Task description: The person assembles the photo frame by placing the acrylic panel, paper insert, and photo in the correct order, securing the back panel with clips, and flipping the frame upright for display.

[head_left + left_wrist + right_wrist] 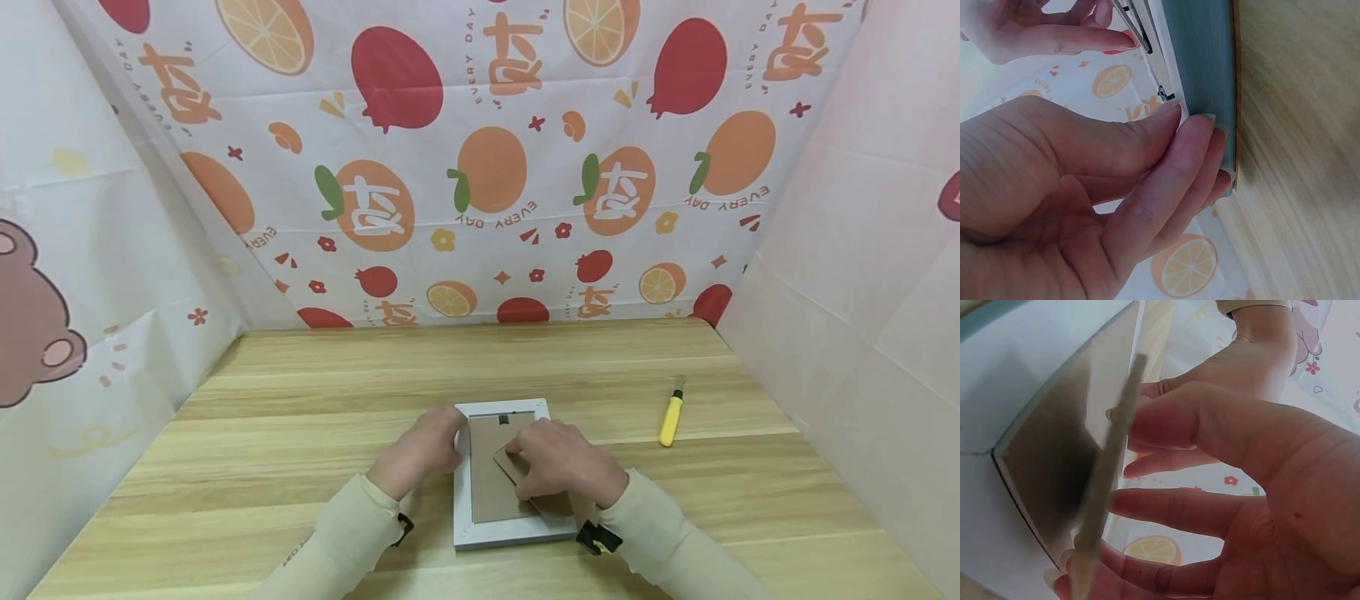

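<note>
A white picture frame [517, 530] lies back side up on the wooden table, its brown backing board [491, 483] showing inside the border. My left hand [420, 450] holds the frame's left side near the far corner; in the left wrist view the thumb lies at the top edge and the fingers against the outer side [1200, 56]. Over the right half of the backing, my right hand [566, 462] pinches a thin brown flap, likely the stand [1107, 462], between thumb and fingers. That flap is tilted up off the backing in the right wrist view.
A yellow-handled screwdriver [671, 418] lies on the table [315, 433] to the right of the frame. Fruit-printed cloth [480, 250] hangs along the table's back edge, with pale cloth at both sides.
</note>
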`<state>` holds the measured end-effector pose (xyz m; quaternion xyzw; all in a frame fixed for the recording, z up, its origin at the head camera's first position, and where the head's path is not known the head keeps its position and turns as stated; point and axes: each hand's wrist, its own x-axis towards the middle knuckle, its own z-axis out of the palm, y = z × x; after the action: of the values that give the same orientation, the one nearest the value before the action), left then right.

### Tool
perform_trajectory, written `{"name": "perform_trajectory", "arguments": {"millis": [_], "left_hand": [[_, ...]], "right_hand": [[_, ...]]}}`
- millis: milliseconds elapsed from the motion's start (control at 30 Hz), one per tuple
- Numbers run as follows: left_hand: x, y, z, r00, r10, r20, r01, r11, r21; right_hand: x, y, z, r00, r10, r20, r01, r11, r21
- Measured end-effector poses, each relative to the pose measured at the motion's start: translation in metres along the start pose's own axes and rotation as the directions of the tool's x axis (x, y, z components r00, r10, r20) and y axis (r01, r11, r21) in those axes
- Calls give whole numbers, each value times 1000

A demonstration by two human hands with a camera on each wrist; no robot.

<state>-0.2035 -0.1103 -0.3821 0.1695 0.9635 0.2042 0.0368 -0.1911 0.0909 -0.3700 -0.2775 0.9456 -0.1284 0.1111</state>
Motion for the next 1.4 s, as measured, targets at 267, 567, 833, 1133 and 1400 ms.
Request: {"name": "perform_trajectory", "arguments": {"millis": [267, 567, 833, 1133, 1400], "left_hand": [[0, 2, -1, 1000, -5, 8, 5, 1000, -1], [3, -5, 2, 1000, 22, 9, -22, 1000, -2], [-1, 2, -3, 1000, 5, 10, -5, 1000, -12], [0, 2, -2, 1000, -8, 14, 8, 1000, -9], [0, 2, -3, 1000, -15, 15, 15, 1000, 3]], "right_hand": [[1, 0, 2, 1000, 1, -10, -1, 1000, -4], [1, -1, 1, 1000, -16, -24, 16, 1000, -5], [0, -2, 2, 1000, -10, -24, 10, 1000, -2], [0, -4, 2, 1000, -7, -21, 7, 1000, -5], [1, -4, 1, 1000, 13, -4, -13, 1000, -5]]}}
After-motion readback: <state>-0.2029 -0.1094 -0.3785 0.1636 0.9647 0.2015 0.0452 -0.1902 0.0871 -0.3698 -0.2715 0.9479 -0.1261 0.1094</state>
